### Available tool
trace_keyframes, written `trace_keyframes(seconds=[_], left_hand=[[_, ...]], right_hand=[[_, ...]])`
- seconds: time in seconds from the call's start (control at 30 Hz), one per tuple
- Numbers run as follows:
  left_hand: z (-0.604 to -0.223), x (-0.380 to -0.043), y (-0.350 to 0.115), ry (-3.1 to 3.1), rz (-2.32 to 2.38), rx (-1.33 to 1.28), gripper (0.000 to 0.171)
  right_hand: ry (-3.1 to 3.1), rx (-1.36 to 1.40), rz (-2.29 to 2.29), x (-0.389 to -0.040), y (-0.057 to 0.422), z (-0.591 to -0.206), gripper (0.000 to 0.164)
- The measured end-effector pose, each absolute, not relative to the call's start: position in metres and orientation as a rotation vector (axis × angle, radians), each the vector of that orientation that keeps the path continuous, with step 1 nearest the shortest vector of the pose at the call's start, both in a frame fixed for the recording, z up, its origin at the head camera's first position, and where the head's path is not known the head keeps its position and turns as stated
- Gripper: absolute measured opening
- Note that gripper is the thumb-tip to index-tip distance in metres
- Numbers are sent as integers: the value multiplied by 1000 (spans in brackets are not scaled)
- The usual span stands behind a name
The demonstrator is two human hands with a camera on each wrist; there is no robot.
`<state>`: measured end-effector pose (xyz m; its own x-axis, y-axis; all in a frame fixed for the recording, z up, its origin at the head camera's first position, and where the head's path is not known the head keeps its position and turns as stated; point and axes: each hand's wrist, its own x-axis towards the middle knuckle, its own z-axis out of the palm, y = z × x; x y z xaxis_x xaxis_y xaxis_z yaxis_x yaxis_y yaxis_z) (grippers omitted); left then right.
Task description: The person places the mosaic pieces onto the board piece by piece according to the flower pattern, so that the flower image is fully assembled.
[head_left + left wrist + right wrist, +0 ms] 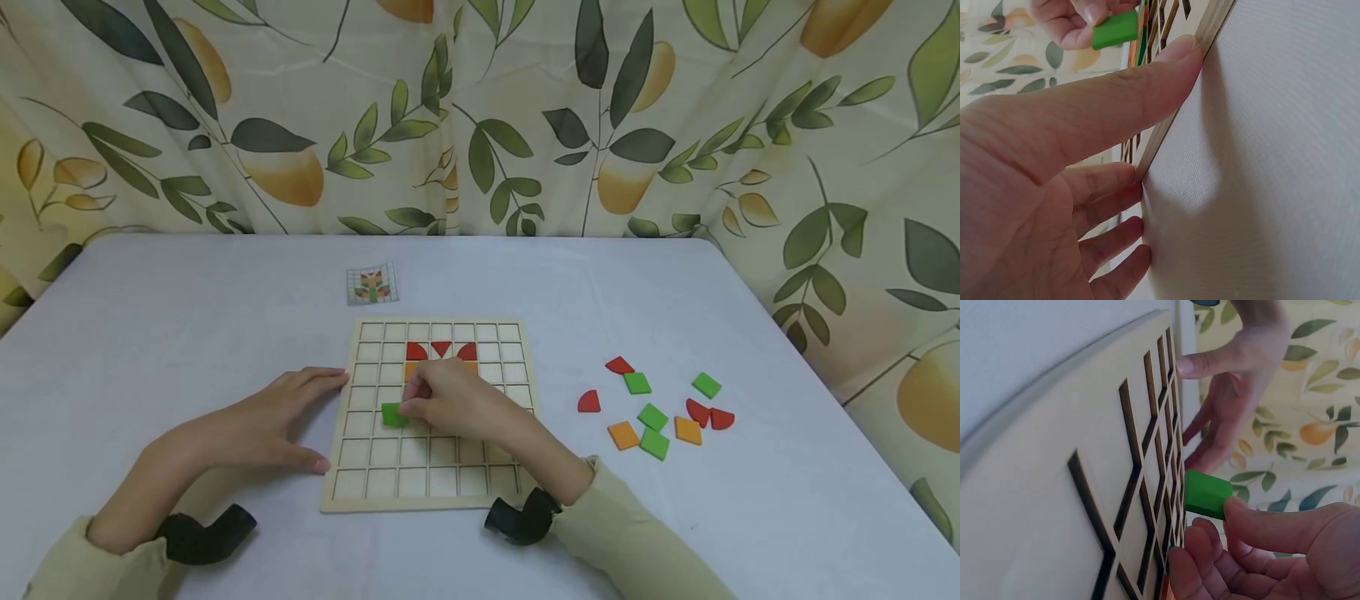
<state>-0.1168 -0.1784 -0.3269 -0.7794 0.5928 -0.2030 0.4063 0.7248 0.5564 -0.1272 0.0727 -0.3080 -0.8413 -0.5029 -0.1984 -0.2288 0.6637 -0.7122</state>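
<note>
The hands work apart: the left hand [273,425], fingers extended, touches the left edge of the gridded board [341,503] with thumb and fingertips, while the right hand [461,400] pinches a green tile [392,414] by one end, over the left part of the grid. From where I stand I can't tell whether the tile touches the board. My worry would be a tilt: held at one end only, it could catch on a dividing strip and sit crooked, or slip from the fingertips. The right hand hangs close over the orange pieces [410,372] (partly hidden from me), so a careless brush might nudge them or the row of red pieces [441,347] just beyond. Should the left hand push rather than steady, the board could slide on the cloth [225,300].

The board looks like pale plywood, layered at its edge, its square cells sunk between thin strips with dark-sided cuts. The green tile is thick and smooth, its edges softly rounded. That white cloth has a fine woven grain; on it, to the right, lie loose tiles [652,417]: green and orange squares, red wedges with a curved side. A small patterned card [372,285] lies beyond the board.
</note>
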Motion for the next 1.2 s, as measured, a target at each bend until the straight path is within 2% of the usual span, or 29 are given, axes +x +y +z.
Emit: trace_keyframes(seconds=[1.2], left_hand=[[-327, -117, -178, 2553, 697, 764, 99]], right_hand=[[2562, -605, -925, -120, 59, -316, 9]])
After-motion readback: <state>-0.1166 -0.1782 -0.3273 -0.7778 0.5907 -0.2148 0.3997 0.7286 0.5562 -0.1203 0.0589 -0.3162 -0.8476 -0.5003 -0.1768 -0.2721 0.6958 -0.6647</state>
